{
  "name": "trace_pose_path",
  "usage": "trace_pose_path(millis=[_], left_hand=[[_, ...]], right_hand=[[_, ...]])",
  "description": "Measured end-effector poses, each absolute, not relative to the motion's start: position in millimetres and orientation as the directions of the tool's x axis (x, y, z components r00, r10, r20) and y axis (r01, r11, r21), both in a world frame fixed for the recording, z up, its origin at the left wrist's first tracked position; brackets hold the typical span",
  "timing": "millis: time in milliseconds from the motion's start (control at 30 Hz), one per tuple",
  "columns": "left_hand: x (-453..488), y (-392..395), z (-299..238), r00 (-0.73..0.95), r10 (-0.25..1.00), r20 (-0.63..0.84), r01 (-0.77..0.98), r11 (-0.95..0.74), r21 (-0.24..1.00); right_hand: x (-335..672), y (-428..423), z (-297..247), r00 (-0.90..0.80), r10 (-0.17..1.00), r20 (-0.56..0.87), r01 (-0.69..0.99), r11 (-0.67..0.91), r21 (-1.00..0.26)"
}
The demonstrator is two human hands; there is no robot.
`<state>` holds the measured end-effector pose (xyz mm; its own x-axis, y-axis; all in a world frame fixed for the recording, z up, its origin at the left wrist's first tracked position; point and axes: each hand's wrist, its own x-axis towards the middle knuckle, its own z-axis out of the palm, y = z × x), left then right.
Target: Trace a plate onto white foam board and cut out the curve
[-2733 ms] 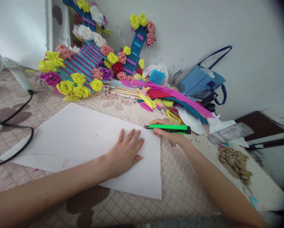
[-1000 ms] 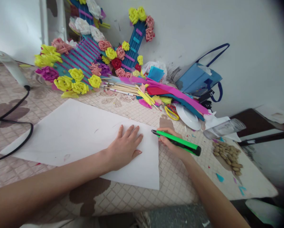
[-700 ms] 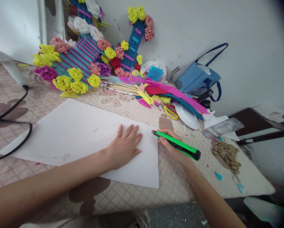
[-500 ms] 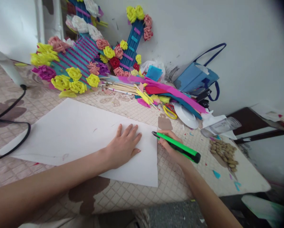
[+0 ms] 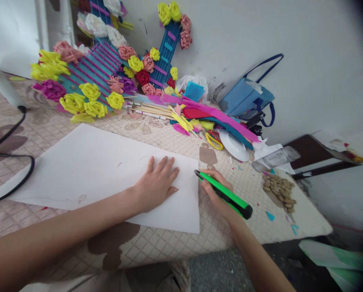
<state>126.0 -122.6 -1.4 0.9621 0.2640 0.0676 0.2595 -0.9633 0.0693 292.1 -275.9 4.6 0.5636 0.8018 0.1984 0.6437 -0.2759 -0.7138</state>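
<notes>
- No brand, label or writing can be read on anything in view.
- The left hand lies flat on the white paper sheet, fingers released and spread, palm pressing near the sheet's right edge.
- The right hand is clenched around a green utility knife; its dark tip sits just at the right edge of the sheet, and the black butt end points back toward the person.
- The sheet lies on the patterned tablecloth, one corner close to the table's near edge.
- Against the picture from 2.7 s ago, the knife has swung from lying level above the sheet's far corner to a slant beside the right edge, lower down that edge; the left hand has kept its place on the paper.
- Over the last second the view has drifted so that everything sits further left, and more of the floor shows below the table.
- Counted: one sheet, one knife, two hands.
- Also one blue bag against the wall, one white plate, one pair of yellow-handled scissors, one clear container lying on its side, one heap of peanuts and one black cable.
- Paper flowers crowd the blue slatted frames at the back, too many to count surely; coloured paper strips and wooden sticks lie in front of them.
</notes>
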Motion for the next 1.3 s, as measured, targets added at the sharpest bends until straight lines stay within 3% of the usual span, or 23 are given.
trace_pose_path(millis=[433, 967, 1300], left_hand=[[126, -122, -5, 0.960, 0.259, 0.109, 0.249, -0.963, 0.099], [126, -121, -8, 0.957, 0.256, 0.134, 0.246, -0.966, 0.086], [124, -121, -2, 0.955, 0.274, 0.111, 0.260, -0.957, 0.125]], right_hand=[[275, -289, 6, 0.624, 0.751, 0.216, 0.627, -0.316, -0.712], [267, -314, 2, 0.737, 0.669, 0.099, 0.483, -0.419, -0.769], [268, -298, 7, 0.681, 0.682, 0.267, 0.609, -0.325, -0.723]])
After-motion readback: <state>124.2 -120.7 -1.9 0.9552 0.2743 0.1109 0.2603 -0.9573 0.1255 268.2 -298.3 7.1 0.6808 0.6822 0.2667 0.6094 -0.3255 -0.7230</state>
